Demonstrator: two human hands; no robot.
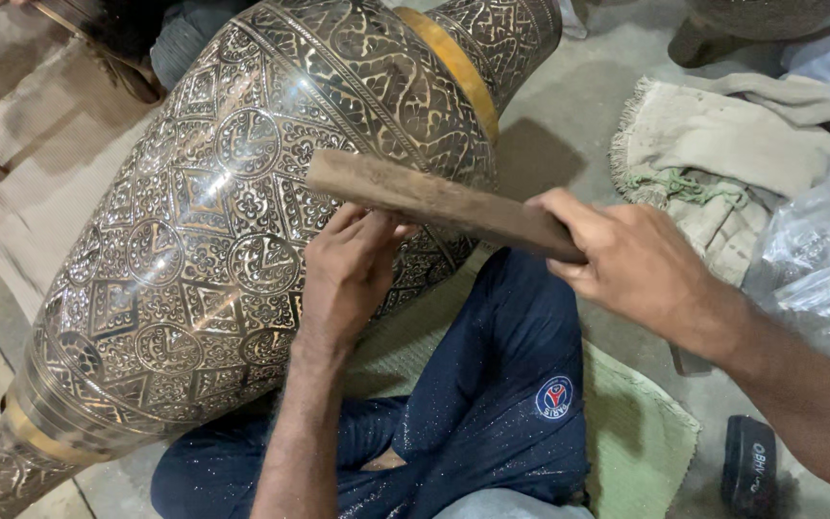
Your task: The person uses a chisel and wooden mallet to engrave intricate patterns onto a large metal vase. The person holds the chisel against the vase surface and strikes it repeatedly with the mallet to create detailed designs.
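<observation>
Slippage worries me: my right hand (641, 264) grips the wooden stick (434, 204) mid-frame, my left hand (348, 269) pinches something hidden against the engraved metal vase (194, 240) leaning across my lap at left; a glancing blow could mar its pattern.

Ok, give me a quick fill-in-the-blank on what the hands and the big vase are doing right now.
The right hand grips a flat ____ stick.
The left hand rests against the engraved metal ____.
The vase lies tilted across the person's ____.
A folded cloth lies on the ____ beyond the right hand.

Missing words: wooden; vase; lap; floor
</observation>
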